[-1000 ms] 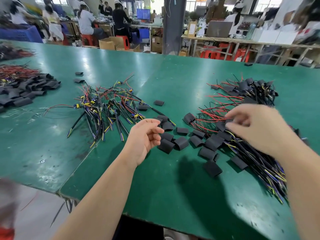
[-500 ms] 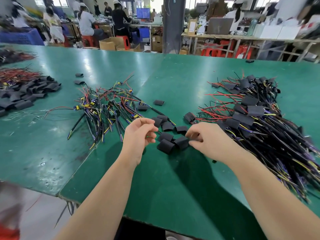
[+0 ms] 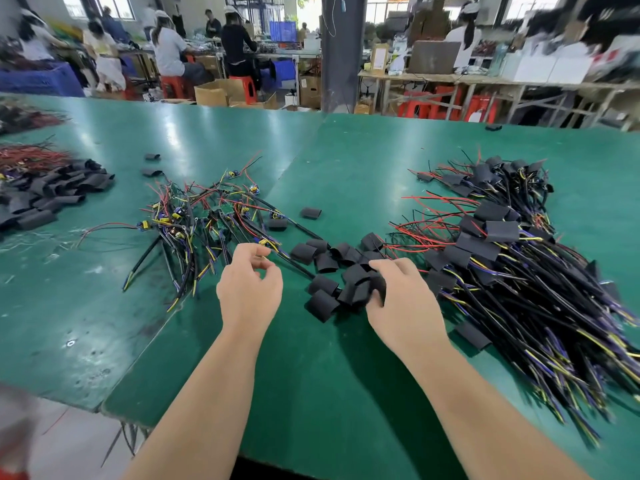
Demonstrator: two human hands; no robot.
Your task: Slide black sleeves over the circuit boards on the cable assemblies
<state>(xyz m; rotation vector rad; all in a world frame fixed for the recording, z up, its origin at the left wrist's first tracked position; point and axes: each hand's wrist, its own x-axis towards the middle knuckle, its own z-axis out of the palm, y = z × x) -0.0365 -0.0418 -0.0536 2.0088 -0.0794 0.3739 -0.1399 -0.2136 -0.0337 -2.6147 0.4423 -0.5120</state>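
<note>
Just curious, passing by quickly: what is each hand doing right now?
Left hand: fingers curled; cannot tell whether it holds anything.
Right hand: closed, gripping a black sleeve.

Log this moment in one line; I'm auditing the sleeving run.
stage: picking sleeve | left hand: pinches cable | right hand: grips black sleeve at loose pile | status: sleeve not yet on cable
</note>
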